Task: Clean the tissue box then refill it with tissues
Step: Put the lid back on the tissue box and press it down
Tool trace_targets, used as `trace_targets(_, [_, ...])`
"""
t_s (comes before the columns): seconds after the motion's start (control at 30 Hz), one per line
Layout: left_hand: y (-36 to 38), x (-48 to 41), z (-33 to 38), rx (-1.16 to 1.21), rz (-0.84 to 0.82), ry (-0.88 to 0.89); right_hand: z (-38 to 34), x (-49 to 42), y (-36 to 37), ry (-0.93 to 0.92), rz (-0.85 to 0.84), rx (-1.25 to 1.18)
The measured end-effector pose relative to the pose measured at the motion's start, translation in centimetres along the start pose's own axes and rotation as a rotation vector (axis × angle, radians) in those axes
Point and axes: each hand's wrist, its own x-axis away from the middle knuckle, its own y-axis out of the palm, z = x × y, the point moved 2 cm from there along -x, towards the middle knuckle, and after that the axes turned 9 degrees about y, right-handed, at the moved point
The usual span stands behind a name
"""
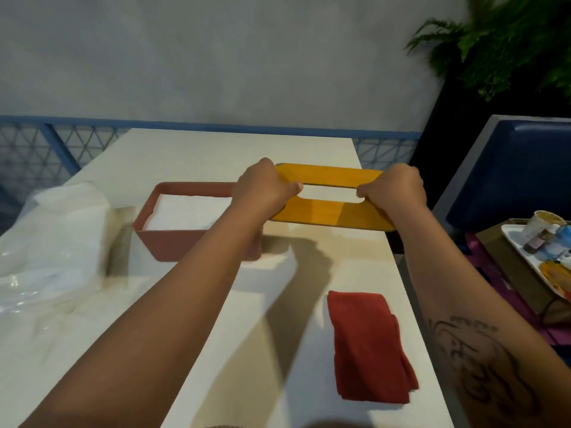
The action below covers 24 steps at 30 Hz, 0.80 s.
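Here, thumbs (pixel 295 186) pressed at either end of the slot and fingers curled round the short ends, a person's left hand (pixel 262 191) and right hand (pixel 394 189) grip the yellow lid (pixel 321 211). They hold it roughly level and, judging by the shadow below, clear of the white table (pixel 216 149). Both forearms reach straight ahead, nearly parallel, the right one tattooed. The reddish tissue box (pixel 173 242) stands open at the lid's 9 o'clock, just beside it, with a stack of white tissues (pixel 185 211) already inside. A folded red cloth (pixel 367 344) lies at the lid's 5 o'clock, untouched, and crumpled plastic wrap (pixel 46 242) sits beyond the tissue box at 9 o'clock. Cleaning and refilling look done, so closing appears to be the step in hand. The next move likely calls for carrying the lid left, squaring it over the rim and pressing it down evenly.
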Motion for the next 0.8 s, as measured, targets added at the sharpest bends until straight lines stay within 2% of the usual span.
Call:
trace_targets(0.2, [-5.9,-0.3,-5.4,-0.003,0.077,-0.088,-6.9,3.1,2.8,-0.123,-0.006,0.027])
trace_targets(0.33, [-8.6,-0.3,-9.5,0.005,0.08,-0.13,-10.2,5.0,5.9,-0.143,0.003,0.018])
trace_targets(0.8, [-11.3,-1.9,-21.5,0.05,0.043,-0.193,-15.2,8.6,11.8,-0.126,0.03,0.061])
